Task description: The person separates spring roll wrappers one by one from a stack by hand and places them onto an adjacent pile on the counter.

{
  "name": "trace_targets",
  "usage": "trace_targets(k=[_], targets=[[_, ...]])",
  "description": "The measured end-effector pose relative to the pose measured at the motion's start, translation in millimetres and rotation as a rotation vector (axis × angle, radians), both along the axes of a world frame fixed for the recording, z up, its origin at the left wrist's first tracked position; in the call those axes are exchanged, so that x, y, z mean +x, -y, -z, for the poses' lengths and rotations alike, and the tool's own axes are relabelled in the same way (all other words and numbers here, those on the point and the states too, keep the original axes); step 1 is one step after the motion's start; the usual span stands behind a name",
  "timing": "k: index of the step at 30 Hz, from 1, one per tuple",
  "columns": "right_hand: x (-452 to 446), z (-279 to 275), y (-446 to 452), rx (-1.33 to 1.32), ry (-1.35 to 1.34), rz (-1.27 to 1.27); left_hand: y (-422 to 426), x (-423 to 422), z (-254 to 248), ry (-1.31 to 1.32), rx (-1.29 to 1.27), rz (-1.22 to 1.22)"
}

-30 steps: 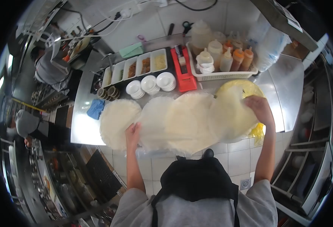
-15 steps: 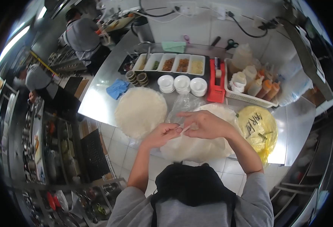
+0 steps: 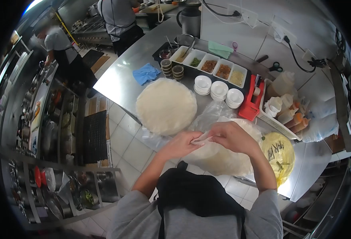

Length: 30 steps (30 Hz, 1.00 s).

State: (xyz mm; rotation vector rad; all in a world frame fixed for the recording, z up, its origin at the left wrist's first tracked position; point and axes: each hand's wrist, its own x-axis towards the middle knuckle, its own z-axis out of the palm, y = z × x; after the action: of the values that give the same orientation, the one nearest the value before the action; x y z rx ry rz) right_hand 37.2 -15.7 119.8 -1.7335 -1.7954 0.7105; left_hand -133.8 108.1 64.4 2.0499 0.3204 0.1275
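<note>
Head view: your left hand (image 3: 182, 145) and right hand (image 3: 232, 137), at mid-frame, each have a closed grip pinching the gathered edge of a thin pale sheet (image 3: 225, 159), which spreads right of and below centre. Tugging your grips apart could tear it; clear plastic (image 3: 212, 115) just above might cling; and its lower edge, seemingly overhanging the worktop (image 3: 115, 83), could drag it off.

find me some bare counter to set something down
Bare steel counter lies from the blue cloth to the left edge; a smaller patch sits right of the yellow bag. The middle is crowded: white dishes, clear plastic, pale sheet, left hand, right hand.
</note>
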Motion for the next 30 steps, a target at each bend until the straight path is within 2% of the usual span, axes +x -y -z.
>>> trace_targets(k=[3, 6, 8, 9, 12, 14, 17, 19, 21, 23, 28, 30], targets=[[-14.1, -28.0, 5.8, 0.186, 0.031, 0.017, 3.9, -16.9, -23.9, 0.052, 0.006, -0.131], [-15.0, -53.5, 5.2, 0.298, -0.107, 0.029, -7.2, -45.0, -50.3, -0.003, -0.004, -0.260], [-9.7, -63.5, -5.4, 0.239, 0.014, 0.092, -19.4, -57.7, -61.6, -0.047, -0.004, -0.376], [-6.9, -67.0, -12.3, 0.209, 0.074, 0.125, -28.8, -61.9, -63.1, 0.017, 0.058, -0.414], [4.9, -39.8, -58.8, 0.342, 0.143, 0.140, -68.5, -61.3, -65.0, 0.144, 0.271, -0.549], [12.5, -19.1, -104.4, 0.619, 0.291, 0.207, -101.3, -52.3, -75.4, 0.157, 0.407, -0.660], [3.9, -25.4, -151.4, 0.916, 0.216, 0.266, -128.1, -51.2, -97.7, 0.274, 0.508, -0.717], [-3.6, -21.2, -164.3, 0.902, 0.087, 0.266, -134.2, -53.7, -103.7, 0.355, 0.588, -0.710], [-7.7, -5.1, -169.8, 0.860, 0.027, 0.266, -131.6, -61.1, -92.7, 0.403, 0.686, -0.693], [-10.2, 28.6, -164.1, 0.801, 0.039, 0.270, -145.5, -69.6, -40.4, 0.354, 0.654, -0.633], [-21.6, 160.8, -128.6, 0.607, 0.109, 0.238, -119.0, -87.5, 98.4, 0.167, 0.661, -0.455], [-29.0, 183.6, -114.4, 0.518, 0.096, 0.222, -104.3, -89.8, 122.0, 0.166, 0.648, -0.478]])
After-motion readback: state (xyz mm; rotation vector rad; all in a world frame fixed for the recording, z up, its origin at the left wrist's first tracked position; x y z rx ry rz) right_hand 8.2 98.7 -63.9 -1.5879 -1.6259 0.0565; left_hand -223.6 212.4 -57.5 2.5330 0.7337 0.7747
